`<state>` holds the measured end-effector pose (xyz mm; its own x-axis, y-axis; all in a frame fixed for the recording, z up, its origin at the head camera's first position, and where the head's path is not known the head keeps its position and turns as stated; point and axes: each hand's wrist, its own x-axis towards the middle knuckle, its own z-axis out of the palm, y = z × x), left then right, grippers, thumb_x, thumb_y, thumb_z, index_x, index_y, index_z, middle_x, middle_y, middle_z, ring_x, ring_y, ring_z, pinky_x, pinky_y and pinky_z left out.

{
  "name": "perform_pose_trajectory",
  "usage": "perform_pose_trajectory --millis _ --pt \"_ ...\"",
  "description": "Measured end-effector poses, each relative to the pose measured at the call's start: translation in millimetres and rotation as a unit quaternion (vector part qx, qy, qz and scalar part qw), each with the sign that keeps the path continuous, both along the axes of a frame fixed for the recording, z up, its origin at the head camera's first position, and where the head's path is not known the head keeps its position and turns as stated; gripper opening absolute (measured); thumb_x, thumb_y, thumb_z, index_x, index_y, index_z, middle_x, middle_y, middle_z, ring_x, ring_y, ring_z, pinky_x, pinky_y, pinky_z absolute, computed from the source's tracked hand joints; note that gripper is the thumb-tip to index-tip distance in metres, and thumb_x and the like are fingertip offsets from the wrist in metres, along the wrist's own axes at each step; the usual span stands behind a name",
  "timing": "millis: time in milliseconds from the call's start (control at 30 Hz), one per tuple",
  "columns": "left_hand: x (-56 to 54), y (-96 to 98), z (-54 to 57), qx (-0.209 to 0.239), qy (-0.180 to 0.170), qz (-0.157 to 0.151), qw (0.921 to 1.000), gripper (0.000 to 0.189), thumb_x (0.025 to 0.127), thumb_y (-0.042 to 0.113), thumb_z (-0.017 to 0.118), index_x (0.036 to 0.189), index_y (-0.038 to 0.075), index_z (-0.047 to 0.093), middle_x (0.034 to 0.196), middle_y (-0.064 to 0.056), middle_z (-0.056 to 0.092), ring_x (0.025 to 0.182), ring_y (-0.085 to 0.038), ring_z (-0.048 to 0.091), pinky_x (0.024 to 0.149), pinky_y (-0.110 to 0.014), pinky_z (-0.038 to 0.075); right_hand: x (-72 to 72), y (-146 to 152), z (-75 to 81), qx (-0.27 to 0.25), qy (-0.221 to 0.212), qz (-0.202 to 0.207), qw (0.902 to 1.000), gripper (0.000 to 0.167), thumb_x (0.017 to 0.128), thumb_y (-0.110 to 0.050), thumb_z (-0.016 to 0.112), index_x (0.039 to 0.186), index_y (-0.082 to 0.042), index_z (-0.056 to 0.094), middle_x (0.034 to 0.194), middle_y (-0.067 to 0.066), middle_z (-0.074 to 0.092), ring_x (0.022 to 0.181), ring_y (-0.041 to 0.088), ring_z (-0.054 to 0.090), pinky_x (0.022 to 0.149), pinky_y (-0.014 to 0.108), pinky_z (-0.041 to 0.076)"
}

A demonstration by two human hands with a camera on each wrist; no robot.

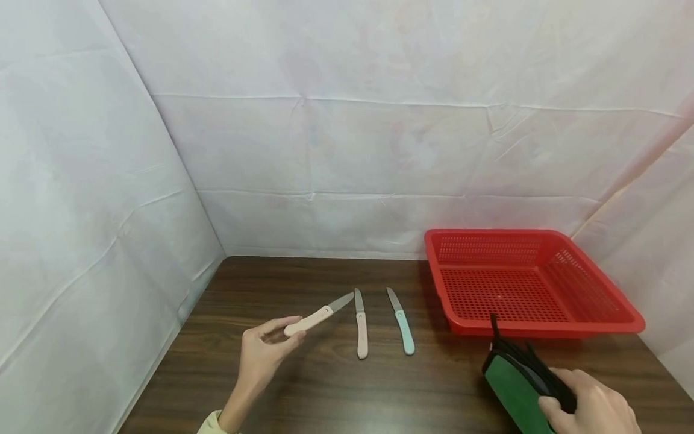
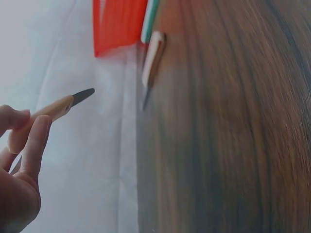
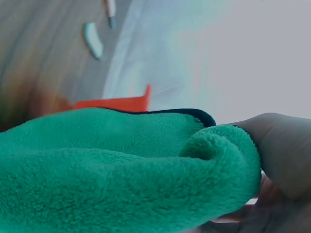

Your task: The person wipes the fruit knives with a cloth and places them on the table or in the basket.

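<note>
My left hand [image 1: 262, 355] pinches a fruit knife [image 1: 310, 320] by its cream handle, the blade pointing away to the right. In the left wrist view, thumb and fingers meet near the handle's rear end. Beside that blade's tip a second knife [image 1: 361, 334], with a pale pink handle, lies on the table, its blade toward the back wall. A light blue-handled knife [image 1: 403, 331] lies to its right. At the lower right, my right hand [image 1: 593, 404] grips a folded green cloth [image 1: 515, 386] with dark edging; its plush pile shows in the right wrist view.
A red plastic basket [image 1: 542, 327] with a perforated floor stands at the back right, just beyond the cloth. The dark wood-grain table [image 1: 379, 398] meets white sheeting [image 1: 347, 150] at the back and both sides.
</note>
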<state>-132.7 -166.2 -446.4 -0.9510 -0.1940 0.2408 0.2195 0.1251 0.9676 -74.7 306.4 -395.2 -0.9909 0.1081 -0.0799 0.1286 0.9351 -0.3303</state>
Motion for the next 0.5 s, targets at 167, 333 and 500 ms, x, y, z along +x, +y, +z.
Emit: perform_pose_trajectory --millis 167,333,500 --pt "11.6 5.9 12.3 0.023 -0.002 -0.031 0.9992 0.031 0.067 0.004 0.084 0.096 0.000 0.073 0.096 -0.015 0.071 0.081 -0.023 0.070 0.067 -0.033 0.061 7.2 -17 10.8 -0.005 0.115 -0.007 0.9933 0.038 0.073 -0.019 0.072 0.105 0.000 0.067 0.081 0.005 0.063 0.059 0.015 0.047 0.047 0.031 0.040" --pt "21.2 12.0 23.8 0.024 0.017 -0.060 0.9977 0.033 0.065 0.001 0.084 0.096 -0.002 0.072 0.098 -0.016 0.070 0.085 -0.024 0.069 0.069 -0.032 0.061 10.3 -29 21.0 -0.019 0.193 0.006 0.9810 0.029 0.072 -0.015 0.072 0.097 -0.002 0.070 0.075 0.001 0.061 0.056 0.007 0.041 0.048 0.027 0.034" --pt "27.7 16.3 32.9 0.027 0.044 -0.105 0.9931 0.034 0.065 -0.004 0.083 0.096 -0.006 0.071 0.098 -0.019 0.070 0.085 -0.024 0.069 0.069 -0.032 0.061 10.9 -43 31.2 -0.043 0.219 0.012 0.9747 0.030 0.071 -0.012 0.073 0.099 -0.003 0.070 0.077 0.001 0.063 0.056 0.002 0.038 0.048 0.022 0.032"
